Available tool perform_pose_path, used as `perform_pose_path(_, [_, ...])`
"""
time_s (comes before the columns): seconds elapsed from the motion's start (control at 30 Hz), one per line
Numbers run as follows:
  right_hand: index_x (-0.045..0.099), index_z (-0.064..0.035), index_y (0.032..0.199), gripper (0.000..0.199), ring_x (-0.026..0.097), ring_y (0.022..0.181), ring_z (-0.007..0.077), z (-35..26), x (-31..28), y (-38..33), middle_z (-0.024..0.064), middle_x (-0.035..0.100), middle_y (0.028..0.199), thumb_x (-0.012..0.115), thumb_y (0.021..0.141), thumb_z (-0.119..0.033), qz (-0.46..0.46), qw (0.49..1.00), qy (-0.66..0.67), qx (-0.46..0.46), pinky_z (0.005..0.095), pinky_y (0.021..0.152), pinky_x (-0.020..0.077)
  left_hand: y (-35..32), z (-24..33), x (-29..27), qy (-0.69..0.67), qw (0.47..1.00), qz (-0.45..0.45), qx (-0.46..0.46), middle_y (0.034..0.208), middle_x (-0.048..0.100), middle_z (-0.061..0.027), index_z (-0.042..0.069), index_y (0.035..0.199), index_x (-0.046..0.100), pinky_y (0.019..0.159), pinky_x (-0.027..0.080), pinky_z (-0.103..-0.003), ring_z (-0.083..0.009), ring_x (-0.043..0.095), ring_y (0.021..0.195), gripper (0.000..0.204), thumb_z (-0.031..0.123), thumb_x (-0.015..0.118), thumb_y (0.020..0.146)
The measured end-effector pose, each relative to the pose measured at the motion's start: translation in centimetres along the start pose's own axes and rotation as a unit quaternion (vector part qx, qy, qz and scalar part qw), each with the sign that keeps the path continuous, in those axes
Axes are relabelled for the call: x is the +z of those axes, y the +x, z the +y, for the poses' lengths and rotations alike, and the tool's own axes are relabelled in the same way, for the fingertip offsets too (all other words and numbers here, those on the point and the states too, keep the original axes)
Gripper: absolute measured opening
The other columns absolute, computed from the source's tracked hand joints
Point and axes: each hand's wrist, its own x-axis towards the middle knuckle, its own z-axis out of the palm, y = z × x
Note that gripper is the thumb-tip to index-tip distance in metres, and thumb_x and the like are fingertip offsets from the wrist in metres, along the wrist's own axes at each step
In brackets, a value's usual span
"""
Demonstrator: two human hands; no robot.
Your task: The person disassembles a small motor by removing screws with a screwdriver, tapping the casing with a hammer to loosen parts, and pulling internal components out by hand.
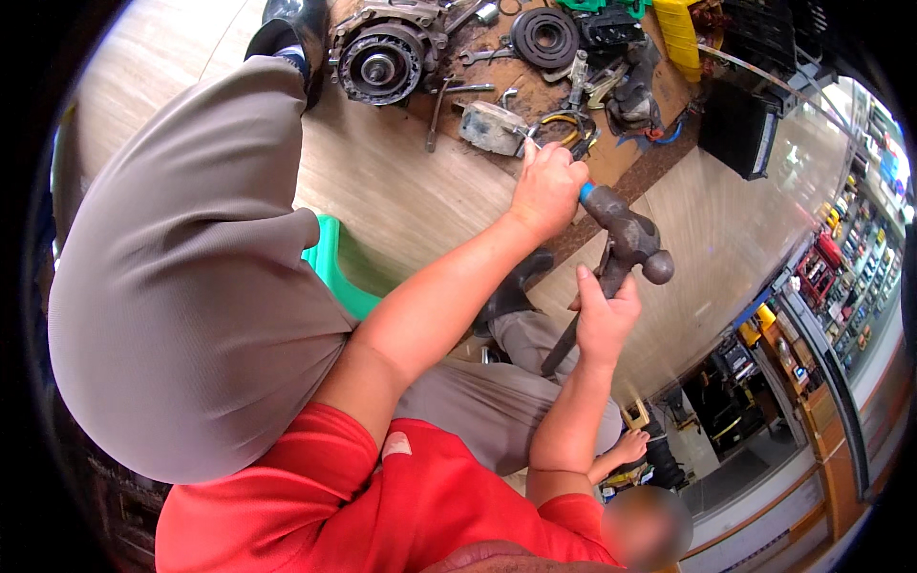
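Note:
My left hand (549,191) is closed around a screwdriver-like tool with a blue handle end (585,192). Its thin shaft slants from my fingers to a grey metal block (491,128) on the grimy work board. Most of the handle is hidden in my fist. In my right hand (608,320) is a ball-peen hammer (630,239), gripped on the shaft just below its head. The hammer's flat face is at the blue end, touching or nearly so; I cannot tell which. Yellow-handled pliers (558,118) lie beside the block.
On the board (659,134) lie a round motor-like unit (379,67), a black pulley (544,38) and an open-end wrench (487,56). A green stool (336,267) is by my leg. A black box (737,129) stands to the right. Another person (630,447) is at lower right.

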Motion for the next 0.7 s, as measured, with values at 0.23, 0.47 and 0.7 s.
perform_pose_path(0.23, [0.058,-0.0017,0.086,0.015,0.052,0.051,0.0082,-1.09,0.02,0.06,0.0009,0.056,0.066,0.072,0.086,-0.006,0.010,1.000,0.024,-0.002,0.0245,0.048,0.0444,0.11,0.00,0.45,-0.013,0.999,0.041,-0.001,0.087,0.058,-0.0131,0.010,0.079,0.065,0.100,0.035,-0.070,-0.0384,0.056,0.105,0.004,0.012,0.063,0.079])
perform_pose_path(0.47, [0.058,-0.0023,0.085,0.016,0.053,0.051,0.0086,-1.20,-0.02,-0.09,0.0008,0.056,0.066,0.073,0.085,-0.007,0.006,1.000,0.025,-0.008,0.0245,0.048,0.0443,0.15,0.07,0.07,-0.001,1.000,0.019,-0.003,0.095,0.060,-0.0158,0.007,0.090,0.066,0.099,0.037,-0.070,-0.0407,0.058,0.109,0.015,0.006,0.066,0.075])
perform_pose_path(0.7, [0.058,-0.0013,0.086,0.015,0.053,0.051,0.0089,-1.28,0.07,-0.19,0.0013,0.057,0.066,0.072,0.086,-0.006,0.011,0.999,0.034,-0.004,0.0247,0.048,0.0446,0.44,0.23,-0.03,-0.012,1.000,0.026,-0.008,0.090,0.058,-0.0154,0.008,0.082,0.064,0.101,0.034,-0.070,-0.0414,0.056,0.108,0.004,0.009,0.061,0.079])
